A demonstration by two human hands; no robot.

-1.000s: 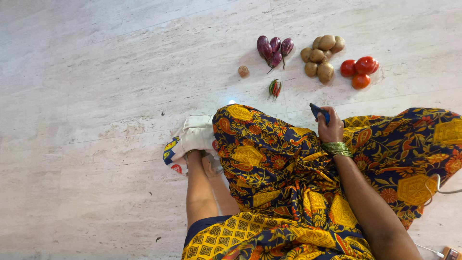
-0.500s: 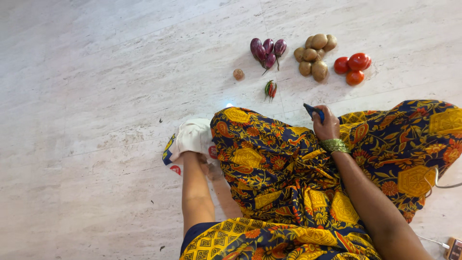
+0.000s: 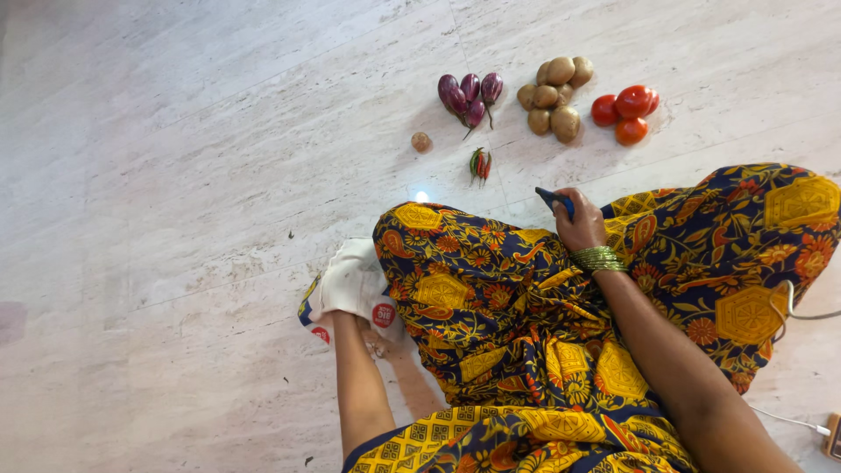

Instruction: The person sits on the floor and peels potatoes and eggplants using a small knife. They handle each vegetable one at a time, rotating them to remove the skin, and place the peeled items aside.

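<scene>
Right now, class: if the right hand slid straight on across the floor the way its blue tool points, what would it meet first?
Probably the small chillies. The right hand holds a blue tool pointing up and left over bare floor; the aubergines lie beyond. The exact line is uncertain.

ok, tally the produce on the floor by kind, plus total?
Eggplants: 4
Potatoes: 6
Tomatoes: 4, one mostly hidden
Chillies: 3, roughly, tightly bunched
Small round brown item, possibly an onion: 1
Total: 18

Head view, straight down, near floor (image 3: 175, 175)
</scene>
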